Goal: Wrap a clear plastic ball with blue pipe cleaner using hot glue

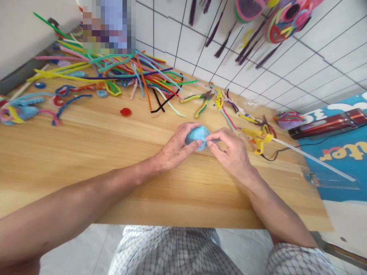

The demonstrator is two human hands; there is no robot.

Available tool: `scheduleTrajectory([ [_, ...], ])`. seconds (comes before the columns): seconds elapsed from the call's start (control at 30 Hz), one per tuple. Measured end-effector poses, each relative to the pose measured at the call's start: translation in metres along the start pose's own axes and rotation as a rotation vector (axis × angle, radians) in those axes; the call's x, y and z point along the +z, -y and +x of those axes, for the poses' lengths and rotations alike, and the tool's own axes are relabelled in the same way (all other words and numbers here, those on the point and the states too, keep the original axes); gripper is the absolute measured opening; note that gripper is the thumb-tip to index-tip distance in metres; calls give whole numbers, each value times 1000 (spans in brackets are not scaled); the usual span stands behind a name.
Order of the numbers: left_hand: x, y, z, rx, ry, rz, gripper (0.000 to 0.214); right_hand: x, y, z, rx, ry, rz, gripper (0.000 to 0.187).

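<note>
A round light-blue coil of pipe cleaner [200, 132] is held over the middle of the wooden table. My left hand [179, 147] wraps round its left side, the thumb lying across its front. At its right edge, my right hand [229, 149] has thumb and index finger pinched together against the coil. Whether a loose pipe cleaner end sits in that pinch is too small to make out. A yellow glue gun [257, 138] with a long white glue stick lies just right of my right hand. Beyond the coil are yellow-green pliers [202, 101] with spread handles.
Many coloured pipe cleaners [114, 72] are heaped at the back left. A small red piece [125, 111] lies on the wooden table [114, 141]. At right are a dark red thermos [329, 123] and a striped coiled ball [289, 120]. Tasselled ornaments [286, 23] hang on the tiled wall.
</note>
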State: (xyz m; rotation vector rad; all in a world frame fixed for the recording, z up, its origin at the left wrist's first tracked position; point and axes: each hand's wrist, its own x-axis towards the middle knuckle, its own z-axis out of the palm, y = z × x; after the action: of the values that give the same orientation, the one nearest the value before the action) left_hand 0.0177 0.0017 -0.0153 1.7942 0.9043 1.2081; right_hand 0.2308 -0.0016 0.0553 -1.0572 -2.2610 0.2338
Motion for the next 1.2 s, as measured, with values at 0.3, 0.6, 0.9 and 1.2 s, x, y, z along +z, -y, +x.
scheduleTrajectory([
  [0.3,2,4,-1,3,-30,36,47,16,4,-9,-157,-167,-163,17],
  [0.6,7,12,1,37,-52,44,52,17,2,-12,-152,-183,-207,17],
  [0.9,1,-5,0,-59,-34,-22,42,14,3,-12,-169,-181,-211,17],
  [1.2,-4,-14,5,-182,7,-124,38,9,3,-13,-153,-119,-149,17],
])
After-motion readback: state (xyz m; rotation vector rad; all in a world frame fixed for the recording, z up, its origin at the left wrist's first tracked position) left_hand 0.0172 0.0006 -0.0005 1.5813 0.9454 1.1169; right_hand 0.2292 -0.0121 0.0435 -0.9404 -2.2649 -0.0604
